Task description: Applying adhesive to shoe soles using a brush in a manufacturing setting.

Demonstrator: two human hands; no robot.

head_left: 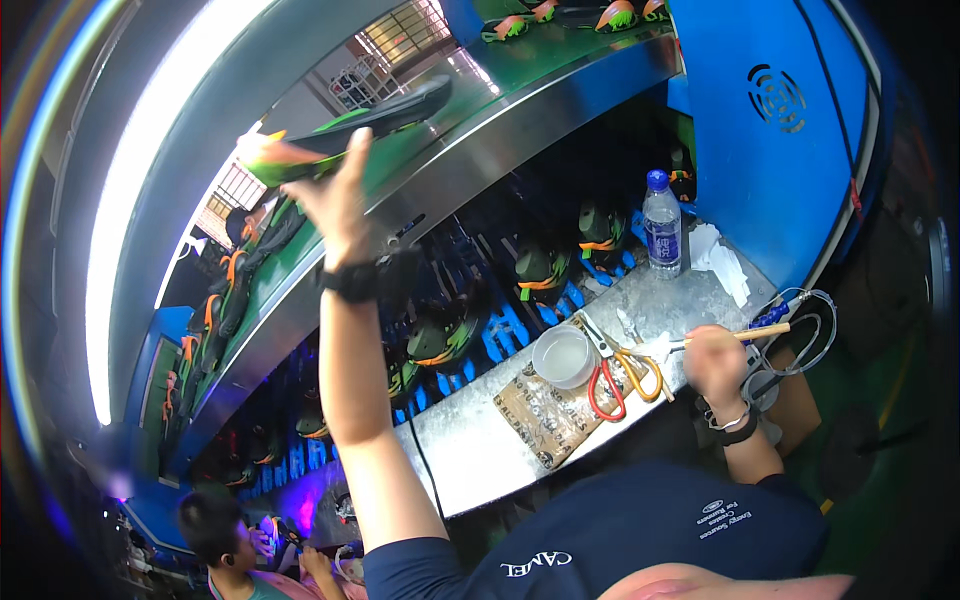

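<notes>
My left hand (338,205) is raised to the green conveyor, thumb and fingers at a black shoe (335,140) with an orange and green toe. The shoe is tilted and a little blurred; its far side is hidden. My right hand (715,365) is closed around a brush (765,332) with a pale wooden handle, over the right end of the metal ledge. Its whitish tip points left, above scissors with one red and one orange handle (640,370). A clear plastic cup (563,357) of pale liquid stands beside the scissors, at a brown printed sheet (545,420).
A water bottle (662,225) and crumpled white paper (718,262) are on the metal ledge (470,455). More shoes stand on blue supports (505,330) beneath the conveyor (530,70). A coiled cable (815,315) hangs at right. Another person (215,540) sits at lower left.
</notes>
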